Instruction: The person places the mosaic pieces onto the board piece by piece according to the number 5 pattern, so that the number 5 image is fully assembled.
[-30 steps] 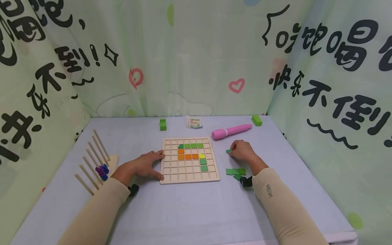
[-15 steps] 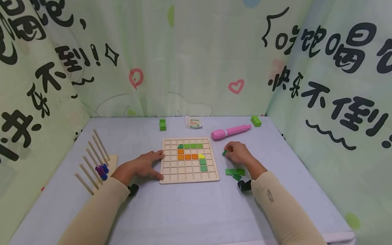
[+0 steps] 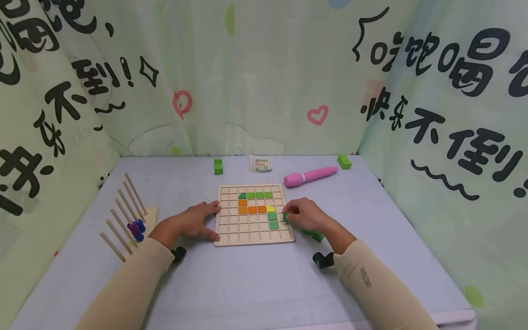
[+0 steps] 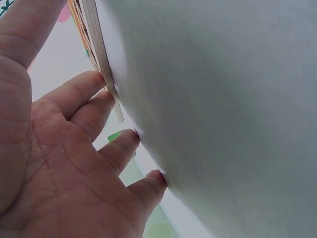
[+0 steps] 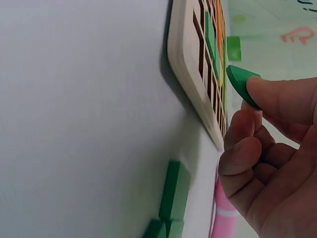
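A wooden grid board (image 3: 231, 229) lies flat on the table, with green tiles (image 3: 274, 225), orange tiles (image 3: 252, 210) and a yellow tile (image 3: 271, 209) in some of its squares. My left hand (image 3: 191, 224) rests at the board's left side, fingers spread; in the left wrist view, fingertips (image 4: 101, 79) touch the board's edge. Between thumb and fingers, my right hand (image 3: 309, 215) pinches a dark green tile with a curved side (image 5: 240, 82). It holds this tile above the board's right edge. Loose green tiles (image 3: 315, 235) lie below that hand, partly hidden by it.
A pegged wooden stand (image 3: 151, 220) with purple and blue pieces (image 3: 137, 229) is at the left. Along the back are green blocks (image 3: 218, 167), a patterned card (image 3: 260, 163) and a pink pen-shaped object (image 3: 310, 176). Printed curtains enclose the table.
My right hand has moved left and nearer to me, bringing the pinched green tile from beside the board to over its right edge. The left hand has stayed in place.
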`<state>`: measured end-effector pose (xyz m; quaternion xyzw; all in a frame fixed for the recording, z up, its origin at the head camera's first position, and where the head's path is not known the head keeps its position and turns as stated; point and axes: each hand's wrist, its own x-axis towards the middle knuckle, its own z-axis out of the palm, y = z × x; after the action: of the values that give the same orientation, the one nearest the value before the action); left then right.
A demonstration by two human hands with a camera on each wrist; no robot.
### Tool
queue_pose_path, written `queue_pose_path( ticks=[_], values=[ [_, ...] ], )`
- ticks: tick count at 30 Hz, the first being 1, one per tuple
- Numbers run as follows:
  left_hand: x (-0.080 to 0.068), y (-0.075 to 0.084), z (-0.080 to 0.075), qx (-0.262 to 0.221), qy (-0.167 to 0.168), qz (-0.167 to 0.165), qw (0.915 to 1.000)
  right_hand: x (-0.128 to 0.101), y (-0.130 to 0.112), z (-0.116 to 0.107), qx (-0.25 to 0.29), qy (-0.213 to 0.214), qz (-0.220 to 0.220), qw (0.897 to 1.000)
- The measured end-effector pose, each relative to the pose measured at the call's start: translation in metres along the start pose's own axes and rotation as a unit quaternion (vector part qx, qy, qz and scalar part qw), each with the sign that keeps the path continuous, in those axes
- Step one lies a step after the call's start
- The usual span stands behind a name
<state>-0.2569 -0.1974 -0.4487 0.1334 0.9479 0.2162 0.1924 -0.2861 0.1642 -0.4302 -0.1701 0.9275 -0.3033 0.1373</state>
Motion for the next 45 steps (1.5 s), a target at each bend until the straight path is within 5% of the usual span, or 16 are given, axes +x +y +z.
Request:
queue_pose_path(
  ticks=[15, 25, 45],
  values=[
    [0.0, 0.001, 0.002, -0.002, -0.002, -0.008, 1.0, -0.009, -0.021, 0.025, 0.013, -0.064, -0.03, 0.997],
    [0.003, -0.002, 0.003, -0.002, -0.001, -0.007, 1.0, -0.012, -0.029, 0.036, -0.065, -0.03, -0.056, 0.996],
    [-0.002, 0.003, 0.001, 0.003, -0.004, 0.002, 1.0, -0.023, -0.033, 0.043, -0.069, 0.01, -0.021, 0.997]
  ],
)
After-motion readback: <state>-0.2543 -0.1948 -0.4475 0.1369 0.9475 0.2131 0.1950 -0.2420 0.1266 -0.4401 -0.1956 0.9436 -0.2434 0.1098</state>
